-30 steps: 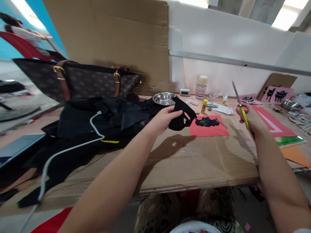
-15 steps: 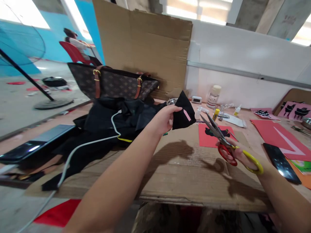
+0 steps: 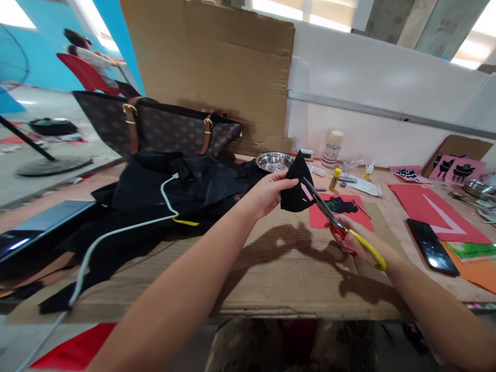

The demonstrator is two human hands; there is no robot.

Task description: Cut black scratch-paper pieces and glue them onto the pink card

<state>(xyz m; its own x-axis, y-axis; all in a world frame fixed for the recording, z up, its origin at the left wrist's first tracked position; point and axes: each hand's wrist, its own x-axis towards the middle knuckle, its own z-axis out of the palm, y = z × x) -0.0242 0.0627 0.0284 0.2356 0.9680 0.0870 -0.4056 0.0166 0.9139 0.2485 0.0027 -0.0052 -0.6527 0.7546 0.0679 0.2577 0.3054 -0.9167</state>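
My left hand (image 3: 271,194) pinches the left side of a small piece of black paper (image 3: 293,199), which has a pink patch on its face and is held up above the cardboard. In my right hand (image 3: 354,240) is a pair of scissors (image 3: 329,209) with one red and one yellow handle loop. The blades point up and left, and their tips lie at the black paper beside the pink patch. Whether they cut into it I cannot tell. Behind the scissors a red paper square (image 3: 320,219) lies flat, with a dark cut-out shape (image 3: 341,205) on it.
Cardboard (image 3: 271,294) covers the near tabletop. Black cloth (image 3: 155,191) and a white cable (image 3: 116,235) lie left, before a brown handbag (image 3: 170,129). A steel bowl (image 3: 265,164), glue stick (image 3: 335,179) and jar (image 3: 332,150) stand behind. Right are a phone (image 3: 432,247) and red paper (image 3: 411,201).
The scissors have moved left, from apart to meeting the black paper, and their blades have closed somewhat. The paper has turned slightly in my left hand. The whole view has shifted right.
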